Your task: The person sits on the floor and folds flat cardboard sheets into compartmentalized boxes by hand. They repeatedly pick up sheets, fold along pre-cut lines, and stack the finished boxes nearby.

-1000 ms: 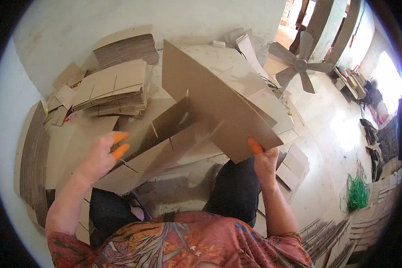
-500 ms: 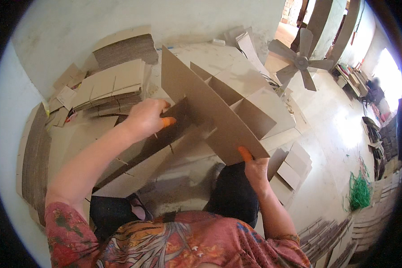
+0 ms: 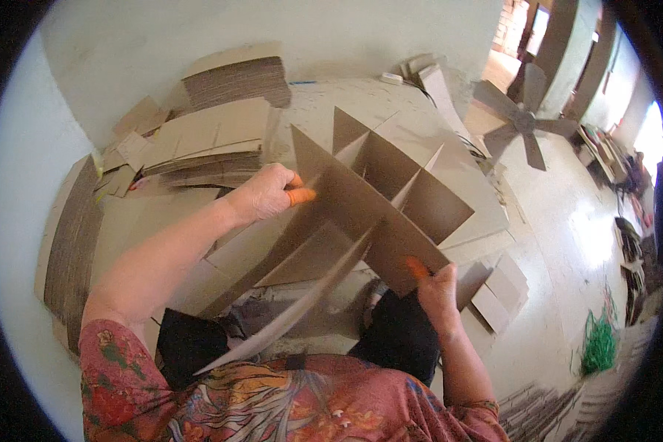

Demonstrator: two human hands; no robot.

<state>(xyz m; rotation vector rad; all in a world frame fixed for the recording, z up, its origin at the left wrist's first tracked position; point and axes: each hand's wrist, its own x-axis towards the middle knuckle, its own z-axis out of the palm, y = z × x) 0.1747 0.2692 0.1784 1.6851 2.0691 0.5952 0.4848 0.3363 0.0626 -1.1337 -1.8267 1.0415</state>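
In front of me is a brown cardboard divider (image 3: 346, 193), its panels crossing through one another at slots into open cells. It is held tilted above the floor. My right hand (image 3: 437, 289) grips the near right corner of its long panel, an orange-covered thumb lying on the face. My left hand (image 3: 272, 193), with orange coverings on two fingers, closes on the divider at its left side; the exact pinch is partly hidden. Two cross panels stretch toward my lap, and the nearer one (image 3: 302, 313) looks curved and blurred.
Flat cardboard stacks (image 3: 206, 136) lie by the wall, with a taller stack (image 3: 70, 243) at far left. A grey fan (image 3: 524, 119) stands at back right. Loose cardboard pieces (image 3: 499, 295) and green twine (image 3: 600, 342) lie right. Slotted cardboard (image 3: 541, 412) sits at lower right.
My left hand has moved slightly up and right, now against the divider's left side. The divider has turned a little, showing more open cells, and a cross panel now swings toward my lap.
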